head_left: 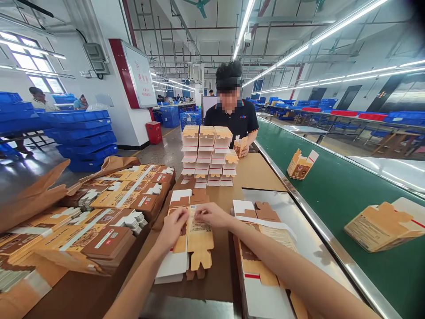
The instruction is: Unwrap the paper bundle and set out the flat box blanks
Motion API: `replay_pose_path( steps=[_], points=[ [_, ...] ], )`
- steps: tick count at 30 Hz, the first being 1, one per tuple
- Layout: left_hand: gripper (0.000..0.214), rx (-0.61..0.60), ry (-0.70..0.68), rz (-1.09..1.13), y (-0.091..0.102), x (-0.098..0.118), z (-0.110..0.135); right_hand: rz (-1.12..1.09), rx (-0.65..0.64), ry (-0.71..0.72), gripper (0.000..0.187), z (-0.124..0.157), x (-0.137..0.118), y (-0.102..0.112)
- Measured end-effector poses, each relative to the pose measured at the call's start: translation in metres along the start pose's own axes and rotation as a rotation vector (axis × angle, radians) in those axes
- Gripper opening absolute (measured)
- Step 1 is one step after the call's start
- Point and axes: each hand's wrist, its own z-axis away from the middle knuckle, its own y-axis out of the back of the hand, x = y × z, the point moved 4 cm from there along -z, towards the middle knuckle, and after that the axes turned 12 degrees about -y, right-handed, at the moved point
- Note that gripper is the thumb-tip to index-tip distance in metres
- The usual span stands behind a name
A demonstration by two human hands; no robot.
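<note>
My left hand (pixel 174 228) and my right hand (pixel 212 216) both grip the top flat carton blank (pixel 198 239), tan and white with printed text, on a small pile of blanks (pixel 172 266) in front of me on the brown table (pixel 212 283). The fingers pinch its upper edge. A second pile of flat blanks (pixel 262 270) lies just right of my right forearm.
Large stacks of flat cartons (pixel 109 212) fill the table's left side. Folded boxes (pixel 207 155) stand stacked ahead, where a person in a black shirt (pixel 232 119) holds one. A green conveyor belt (pixel 332 195) on the right carries folded cartons (pixel 300 165) (pixel 381 227). Blue crates (pixel 79 137) stand at far left.
</note>
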Motion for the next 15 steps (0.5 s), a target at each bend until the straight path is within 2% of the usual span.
replay_pose_path(
  steps=[3,6,8,11,13,15],
  points=[
    [0.040,0.089,0.002,-0.003,0.007,0.005,0.000,-0.281,0.144,-0.017,0.022,0.010,0.021,0.030],
    [0.031,0.036,-0.065,-0.179,0.002,0.017,0.006,-0.506,0.288,0.021,0.025,0.022,0.032,0.067],
    [0.038,-0.012,-0.119,-0.322,-0.006,0.022,0.013,-0.626,0.405,0.079,0.024,0.032,0.025,0.099],
    [0.037,-0.076,-0.168,-0.433,-0.013,0.018,0.019,-0.731,0.562,0.197,0.023,0.062,-0.012,0.155],
    [0.033,-0.098,-0.175,-0.441,-0.013,0.017,0.018,-0.745,0.646,0.284,0.021,0.095,-0.052,0.194],
    [0.036,-0.078,-0.177,-0.402,-0.011,0.029,0.017,-0.732,0.758,0.379,0.023,0.134,-0.091,0.225]
  ],
)
